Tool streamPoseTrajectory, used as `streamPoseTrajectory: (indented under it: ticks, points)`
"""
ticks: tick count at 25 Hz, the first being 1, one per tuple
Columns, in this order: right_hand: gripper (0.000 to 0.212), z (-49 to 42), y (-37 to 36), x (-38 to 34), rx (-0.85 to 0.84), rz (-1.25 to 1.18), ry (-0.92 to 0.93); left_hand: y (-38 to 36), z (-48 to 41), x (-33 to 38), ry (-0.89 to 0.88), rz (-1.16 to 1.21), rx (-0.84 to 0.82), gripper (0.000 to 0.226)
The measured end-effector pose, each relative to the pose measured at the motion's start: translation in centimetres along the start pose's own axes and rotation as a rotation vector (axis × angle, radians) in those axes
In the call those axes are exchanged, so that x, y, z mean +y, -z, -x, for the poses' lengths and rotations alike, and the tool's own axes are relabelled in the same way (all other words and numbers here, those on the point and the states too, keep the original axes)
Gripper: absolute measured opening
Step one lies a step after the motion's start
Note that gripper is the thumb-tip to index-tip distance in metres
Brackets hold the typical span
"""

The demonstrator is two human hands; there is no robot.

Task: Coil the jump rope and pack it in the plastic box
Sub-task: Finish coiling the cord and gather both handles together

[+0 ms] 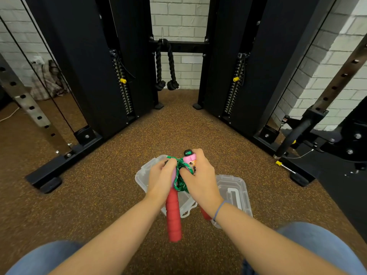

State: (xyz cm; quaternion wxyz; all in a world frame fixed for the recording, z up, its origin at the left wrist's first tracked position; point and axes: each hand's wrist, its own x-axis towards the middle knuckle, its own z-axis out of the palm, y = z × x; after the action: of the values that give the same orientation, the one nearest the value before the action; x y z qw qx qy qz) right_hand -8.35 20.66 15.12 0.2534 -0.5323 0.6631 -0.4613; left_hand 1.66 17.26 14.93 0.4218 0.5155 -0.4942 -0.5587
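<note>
The jump rope has a green patterned cord [181, 181] bunched in loops between my two hands, above the clear plastic box [143, 171] on the floor. My left hand [161, 176] grips one handle, whose red foam grip [173, 213] hangs down toward me. My right hand [198, 173] holds the other handle by its pink top [189, 158] with a black cap, and its red end [205, 214] shows beneath my wrist. The clear box lid [235, 190] lies to the right of the box, partly hidden by my right forearm.
A black cable machine's two weight-stack towers [111, 76] stand ahead on brown speckled flooring, with black base feet [50, 184] left and right. A black rope attachment [165, 64] hangs between the towers. My knees in blue jeans [317, 247] frame the bottom edge.
</note>
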Motion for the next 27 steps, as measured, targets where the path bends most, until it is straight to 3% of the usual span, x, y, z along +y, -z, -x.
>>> streamPoseTrajectory:
  ticks: [4, 6, 11, 14, 18, 21, 23, 27]
  points:
    - [0.029, -0.1, -0.5, 0.3, -0.05, 0.014, -0.01, 0.0, -0.8, -0.5, 0.184, 0.056, 0.08, 0.026]
    - [0.029, -0.2, -0.4, 0.5, -0.065, 0.029, -0.016, 0.1, -1.4, -0.8, 0.243, 0.087, 0.005, 0.024]
    - [0.028, -0.6, 0.3, 0.7, -0.077, 0.056, -0.014, -0.6, -1.4, -1.5, 0.12, -0.004, -0.18, 0.075]
    - [0.03, -0.9, 0.8, 0.7, -0.067, 0.058, -0.015, -1.1, -1.0, -1.7, -0.003, -0.08, -0.102, 0.065]
    - [0.038, -1.0, 0.7, 0.5, -0.142, 0.052, -0.014, -0.7, -1.7, -1.3, 0.12, 0.097, 0.009, 0.079]
    - [0.044, -0.2, -0.5, 0.2, -0.209, -0.051, -0.015, -0.1, -2.0, -0.7, 0.135, 0.074, 0.139, 0.06]
    - [0.036, 0.1, -1.1, 0.0, -0.215, -0.165, -0.014, 0.1, -2.2, -0.6, 0.123, 0.048, 0.185, 0.053]
    - [0.023, -0.1, -1.7, 0.0, -0.168, -0.085, 0.06, 0.3, -2.2, -1.1, 0.065, -0.01, 0.243, 0.063]
